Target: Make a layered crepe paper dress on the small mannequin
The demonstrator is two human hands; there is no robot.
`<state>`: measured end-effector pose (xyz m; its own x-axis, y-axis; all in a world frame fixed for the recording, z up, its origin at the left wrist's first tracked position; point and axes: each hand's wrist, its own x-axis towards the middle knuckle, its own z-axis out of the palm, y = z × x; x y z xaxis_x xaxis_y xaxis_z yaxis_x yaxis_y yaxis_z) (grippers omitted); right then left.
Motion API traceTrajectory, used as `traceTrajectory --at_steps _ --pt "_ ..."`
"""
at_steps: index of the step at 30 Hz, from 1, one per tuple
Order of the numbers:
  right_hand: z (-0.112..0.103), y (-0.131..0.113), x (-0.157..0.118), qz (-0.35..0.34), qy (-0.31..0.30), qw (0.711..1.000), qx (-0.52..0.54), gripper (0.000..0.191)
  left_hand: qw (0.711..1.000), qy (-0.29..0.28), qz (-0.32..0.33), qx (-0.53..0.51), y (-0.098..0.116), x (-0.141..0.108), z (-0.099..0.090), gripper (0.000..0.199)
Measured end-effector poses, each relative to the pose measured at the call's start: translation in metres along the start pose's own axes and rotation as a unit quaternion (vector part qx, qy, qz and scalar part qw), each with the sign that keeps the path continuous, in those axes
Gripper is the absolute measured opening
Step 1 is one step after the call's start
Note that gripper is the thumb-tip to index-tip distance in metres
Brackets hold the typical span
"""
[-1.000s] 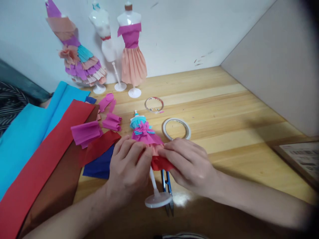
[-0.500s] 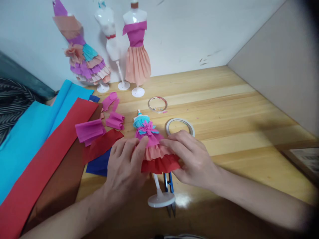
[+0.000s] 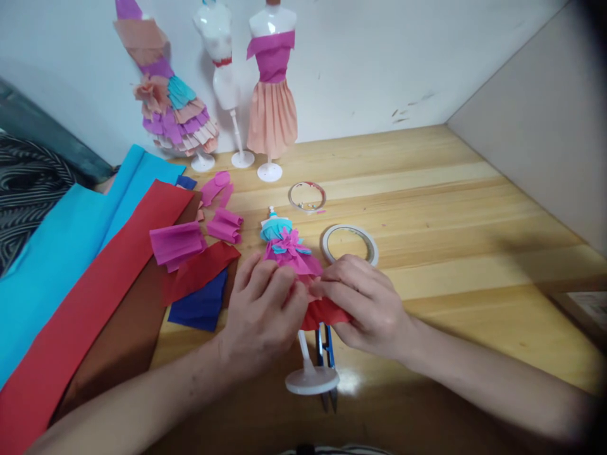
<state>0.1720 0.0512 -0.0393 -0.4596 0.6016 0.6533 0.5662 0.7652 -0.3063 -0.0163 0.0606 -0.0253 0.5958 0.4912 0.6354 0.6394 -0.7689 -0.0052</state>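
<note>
A small dress form (image 3: 277, 230) with a turquoise top, a pink flower and a layered skirt of pink, peach and red paper lies tilted on the table, its white round base (image 3: 312, 381) toward me. My left hand (image 3: 268, 309) is closed, its fingertips pinching the left side of the peach skirt layer (image 3: 310, 282). On the other side, my right hand (image 3: 367, 303) has thumb and fingers closed on the skirt's right part, near the red ruffle (image 3: 325, 314). Blue-handled snips (image 3: 325, 344) lie beside the stand, partly covered by the base.
Three dress forms, one in a peach skirt (image 3: 272, 117), stand against the wall. A tape roll (image 3: 351, 243) and a clear ring (image 3: 307, 196) lie beyond my hands. Red (image 3: 99, 284), turquoise (image 3: 52, 240), brown and blue paper, with pink pieces (image 3: 177, 245), cover the left side.
My left hand has moved right and across the skirt, its fingers now closer to my right hand. The whole view has shifted slightly.
</note>
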Motion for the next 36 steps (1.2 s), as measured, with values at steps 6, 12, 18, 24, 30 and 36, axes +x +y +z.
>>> traceTrajectory --at_steps 6,12,18,24,30,36 --pt "-0.001 0.000 0.000 0.007 0.003 1.000 -0.007 0.020 0.999 -0.001 0.023 0.027 0.000 0.002 0.002 0.013" --pt "-0.003 0.000 0.002 0.014 -0.009 1.000 -0.011 0.022 0.999 -0.027 0.013 0.029 -0.001 0.001 -0.003 0.015" --pt "-0.011 -0.001 0.000 0.053 -0.070 0.996 -0.031 0.039 0.998 -0.057 -0.026 0.018 -0.004 -0.008 -0.017 0.030" --pt "-0.013 0.001 -0.014 0.113 -0.081 0.987 -0.074 0.039 0.996 -0.068 -0.037 0.032 -0.004 -0.015 -0.021 0.037" --pt "-0.008 -0.001 -0.014 0.122 -0.036 0.992 -0.002 0.016 0.999 -0.029 -0.024 0.021 -0.016 -0.012 -0.022 0.021" --pt "-0.005 -0.008 -0.006 0.103 -0.006 0.992 0.067 0.017 0.998 -0.050 -0.028 0.029 -0.010 -0.015 -0.022 0.027"
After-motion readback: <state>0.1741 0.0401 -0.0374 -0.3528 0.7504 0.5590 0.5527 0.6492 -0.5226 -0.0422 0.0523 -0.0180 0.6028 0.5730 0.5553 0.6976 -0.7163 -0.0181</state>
